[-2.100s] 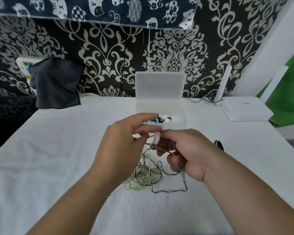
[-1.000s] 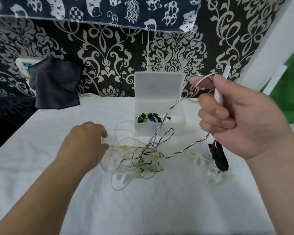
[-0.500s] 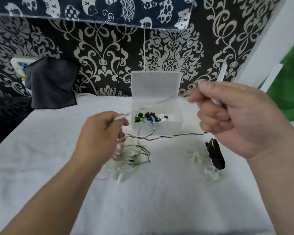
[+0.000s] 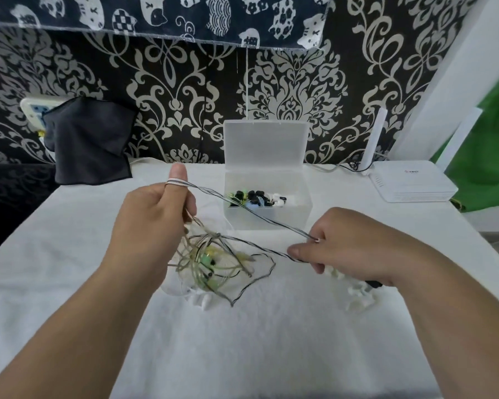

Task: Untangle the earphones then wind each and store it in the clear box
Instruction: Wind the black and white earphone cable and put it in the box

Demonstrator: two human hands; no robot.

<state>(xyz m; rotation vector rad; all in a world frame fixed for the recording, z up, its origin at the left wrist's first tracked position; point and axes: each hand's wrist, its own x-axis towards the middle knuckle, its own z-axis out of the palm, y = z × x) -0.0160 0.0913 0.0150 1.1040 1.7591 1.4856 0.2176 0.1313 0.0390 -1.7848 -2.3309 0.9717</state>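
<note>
While a striped cord runs taut from a loop round the raised thumb of the left hand to the right hand, whose fingers pinch it just above the counter, its slack length trails into the tangle of pale and green earphone leads lying between the two hands. Left fingers are curled over strands rising from the knot. Such cable looks feather-light, limp and thin. It will likely snag rather than slide, and a hard pull could tighten the knot or strain the joints at plug and buds, so the lead itself, close to the knot, seems the safest hold. Behind stands the clear box, lid up, small pieces inside. A white router sits far right, and a dark cloth hangs at left.
</note>
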